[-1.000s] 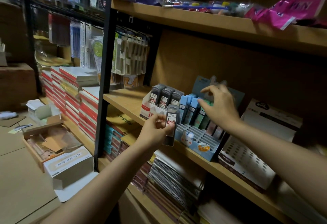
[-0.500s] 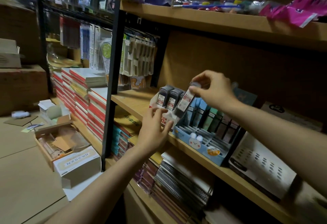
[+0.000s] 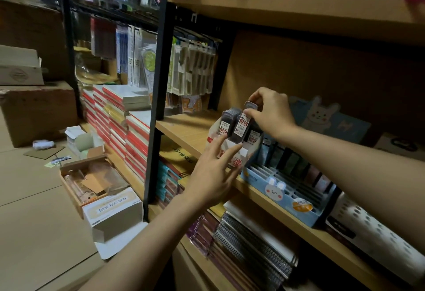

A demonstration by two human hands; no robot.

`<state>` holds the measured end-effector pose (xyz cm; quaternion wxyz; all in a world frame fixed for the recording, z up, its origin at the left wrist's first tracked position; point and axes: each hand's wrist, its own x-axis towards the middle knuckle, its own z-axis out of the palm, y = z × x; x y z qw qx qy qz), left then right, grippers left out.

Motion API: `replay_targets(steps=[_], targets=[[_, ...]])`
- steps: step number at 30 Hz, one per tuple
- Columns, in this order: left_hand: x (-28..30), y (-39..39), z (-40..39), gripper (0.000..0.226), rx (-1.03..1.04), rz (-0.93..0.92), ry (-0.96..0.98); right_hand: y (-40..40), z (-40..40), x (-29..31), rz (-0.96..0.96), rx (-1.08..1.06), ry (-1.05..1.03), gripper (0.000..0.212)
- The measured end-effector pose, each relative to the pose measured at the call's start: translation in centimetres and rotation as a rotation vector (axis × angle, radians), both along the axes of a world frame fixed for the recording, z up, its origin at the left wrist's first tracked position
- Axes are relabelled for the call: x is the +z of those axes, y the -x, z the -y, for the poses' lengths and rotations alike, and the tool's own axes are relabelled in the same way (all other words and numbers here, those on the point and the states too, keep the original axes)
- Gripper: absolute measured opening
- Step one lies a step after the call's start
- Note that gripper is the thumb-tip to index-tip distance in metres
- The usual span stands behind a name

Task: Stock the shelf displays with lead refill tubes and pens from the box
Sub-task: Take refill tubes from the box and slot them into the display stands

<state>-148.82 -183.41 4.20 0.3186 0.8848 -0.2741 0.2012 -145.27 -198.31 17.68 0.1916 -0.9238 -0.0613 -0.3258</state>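
Note:
A white lead refill display (image 3: 238, 155) stands on the middle wooden shelf (image 3: 186, 130) and holds dark refill tubes. My right hand (image 3: 270, 111) pinches one dark lead refill tube (image 3: 242, 122) by its top, its lower end inside the display's middle slot. My left hand (image 3: 212, 173) rests with spread fingers against the display's front and holds nothing. A blue rabbit-print display (image 3: 287, 193) with coloured tubes stands just to the right. On the floor at the left lies the open supply box (image 3: 92, 181).
A white lidded carton (image 3: 112, 210) lies beside the open box. Stacked red-and-white notebooks (image 3: 122, 127) fill the left shelving. A black upright post (image 3: 158, 88) divides the shelves. Spiral notebooks (image 3: 250, 240) sit on the shelf below, and a white dotted pack (image 3: 372, 228) lies at the right.
My right hand took a refill tube and lowered it into the white display's middle slot. My left hand let go of its tube and moved onto the display front.

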Motion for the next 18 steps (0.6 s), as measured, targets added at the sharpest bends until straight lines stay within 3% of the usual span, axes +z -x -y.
replay_targets(steps=[11, 18], targets=[[-0.9, -0.2, 0.3, 0.064, -0.009, 0.034, -0.013, -0.3, -1.2, -1.5, -0.047, -0.176, 0.453, 0.022], [0.3, 1.2, -0.4, 0.064, -0.038, -0.046, -0.096, 3.4, -0.2, -1.0, -0.017, -0.143, 0.411, 0.038]])
